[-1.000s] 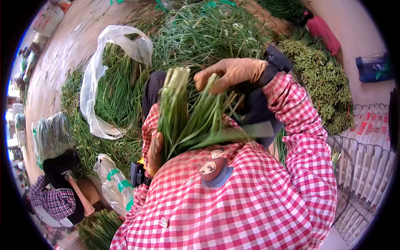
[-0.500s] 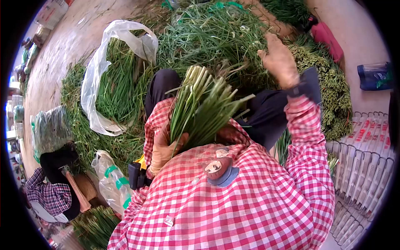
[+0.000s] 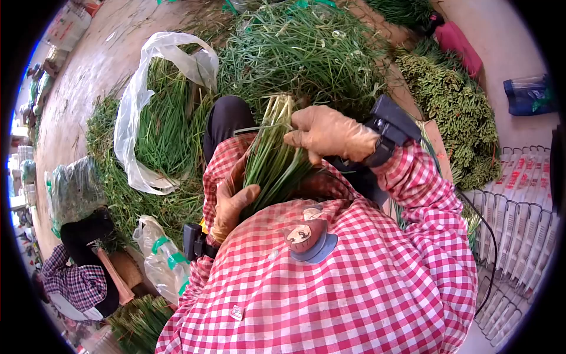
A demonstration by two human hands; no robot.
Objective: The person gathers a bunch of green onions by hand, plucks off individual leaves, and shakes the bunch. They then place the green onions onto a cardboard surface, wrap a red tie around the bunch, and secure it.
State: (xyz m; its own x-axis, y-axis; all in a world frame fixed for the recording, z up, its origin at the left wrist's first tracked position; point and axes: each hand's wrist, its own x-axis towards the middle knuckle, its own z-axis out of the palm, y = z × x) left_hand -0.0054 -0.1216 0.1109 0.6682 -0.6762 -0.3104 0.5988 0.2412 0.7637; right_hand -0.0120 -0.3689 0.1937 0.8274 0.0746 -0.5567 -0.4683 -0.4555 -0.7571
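In my lap stands a bunch of green garlic chives (image 3: pixel 270 147), pale cut ends up and leafy part downward. My left hand (image 3: pixel 231 207), in a tan glove, wraps round its lower left side with the thumb across the front. My right hand (image 3: pixel 336 133), gloved too, is at the bunch's upper right side, its thumb and fingertips closed on stalks near the pale ends. Which stalks it pinches is partly hidden by the fingers. The lower end of the bunch disappears against my checked shirt (image 3: pixel 354 271).
A large heap of loose greens (image 3: pixel 300 53) lies ahead. To the left is an open clear plastic bag (image 3: pixel 131 127) around more greens. Stacked bundles (image 3: pixel 454 112) lie at the right, above wire-and-plastic racks (image 3: pixel 513 230). Another person (image 3: pixel 79 277) sits at lower left.
My right hand has come back from the heap on the right to the upper part of the bunch. The loose stalks that fanned out to the right are now drawn in.
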